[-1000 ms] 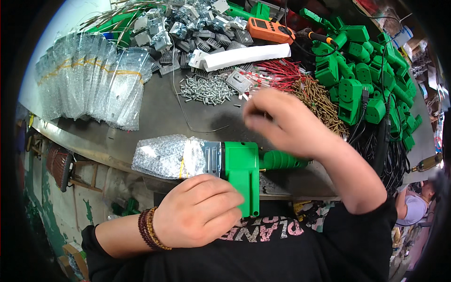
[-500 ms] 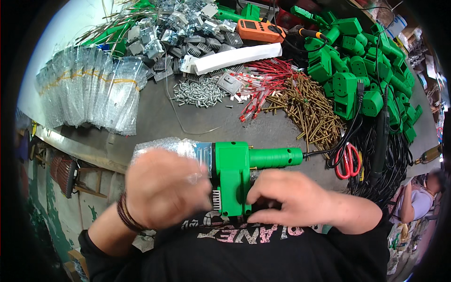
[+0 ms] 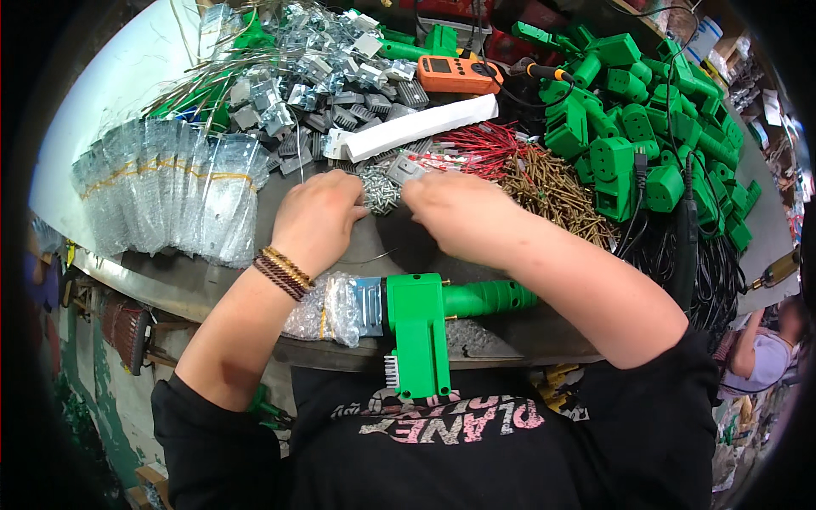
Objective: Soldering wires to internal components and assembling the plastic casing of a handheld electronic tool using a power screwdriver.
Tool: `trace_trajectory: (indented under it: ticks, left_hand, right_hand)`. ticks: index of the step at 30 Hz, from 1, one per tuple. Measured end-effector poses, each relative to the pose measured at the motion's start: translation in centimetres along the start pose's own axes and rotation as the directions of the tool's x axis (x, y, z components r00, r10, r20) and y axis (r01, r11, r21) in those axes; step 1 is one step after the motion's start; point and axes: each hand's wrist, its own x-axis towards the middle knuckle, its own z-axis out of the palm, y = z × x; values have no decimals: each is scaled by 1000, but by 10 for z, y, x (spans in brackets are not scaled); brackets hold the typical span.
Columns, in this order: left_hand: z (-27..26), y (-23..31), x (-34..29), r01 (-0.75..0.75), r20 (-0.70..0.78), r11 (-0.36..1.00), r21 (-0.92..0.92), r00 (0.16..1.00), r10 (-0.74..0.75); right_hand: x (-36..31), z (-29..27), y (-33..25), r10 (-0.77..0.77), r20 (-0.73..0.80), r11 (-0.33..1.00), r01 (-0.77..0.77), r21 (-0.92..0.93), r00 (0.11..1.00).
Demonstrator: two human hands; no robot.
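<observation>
A green plastic-bodied tool (image 3: 418, 336) lies at the table's near edge. Its round handle (image 3: 484, 299) points right, and bubble wrap (image 3: 327, 313) covers its metal end on the left. Both my hands are beyond it, at the pile of small silver screws (image 3: 381, 189). My left hand (image 3: 319, 212) has curled fingers at the pile's left side; what they pinch, if anything, is hidden. My right hand (image 3: 455, 208) is at the pile's right, closed, fingertips mostly hidden beside a small grey metal block (image 3: 405, 168).
Bubble-wrapped metal plates (image 3: 174, 191) lie at left. Grey metal blocks, a white strip (image 3: 422, 127), red wires (image 3: 484, 144) and brass screws (image 3: 552, 191) fill the back. An orange meter (image 3: 459, 75) sits behind. Green housings (image 3: 637, 127) and black cables (image 3: 671, 263) crowd the right.
Both hands have left the green tool and reached forward to the silver screws. The tool stays at the near edge. The view has shifted slightly.
</observation>
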Motion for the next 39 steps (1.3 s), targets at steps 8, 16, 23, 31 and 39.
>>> trace_trajectory:
  ticks: [8,16,23,31,39]
  left_hand:
    - [-24,24,-10,132,-163,793,-595,946,-281]
    - [-26,62,-23,202,221,730,-652,973,-72]
    - [-39,72,-22,241,305,799,-551,949,-76]
    - [-31,76,-16,21,213,899,-438,974,81]
    - [-25,73,-23,-87,164,952,-294,976,140]
  right_hand:
    - [-132,-45,-23,232,-195,857,-106,504,953]
    - [-137,-33,-31,-48,-365,996,74,59,930]
    - [-59,-28,4,80,-193,988,-52,146,978]
    - [7,23,19,122,-60,990,-126,-69,991]
    - [-75,-38,6,143,-136,864,-57,501,980]
